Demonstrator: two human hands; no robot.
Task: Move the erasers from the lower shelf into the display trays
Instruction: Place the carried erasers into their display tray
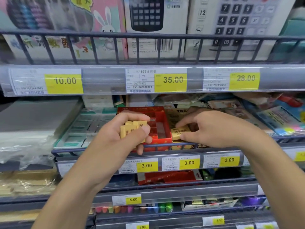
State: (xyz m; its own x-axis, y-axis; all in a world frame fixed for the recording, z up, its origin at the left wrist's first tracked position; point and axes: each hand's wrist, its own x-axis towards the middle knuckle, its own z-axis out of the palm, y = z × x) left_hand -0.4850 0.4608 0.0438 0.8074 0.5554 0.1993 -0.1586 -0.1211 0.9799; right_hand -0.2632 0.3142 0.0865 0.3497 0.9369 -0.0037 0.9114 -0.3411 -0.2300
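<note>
Yellow erasers [132,129] sit bunched in the left hand [125,134], its fingers curled round them just in front of the red tray [160,129]. Beside it, the right hand [209,128] pinches one eraser [179,133] between thumb and fingertips, over the yellow tray [175,115].

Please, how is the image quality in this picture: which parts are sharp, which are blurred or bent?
Head view: the 35.00 price tag reads sharply; the left edge is smeared; the top rail bows from wide-angle distortion; the left hand and its yellow erasers are slightly soft; lighting is even.
</note>
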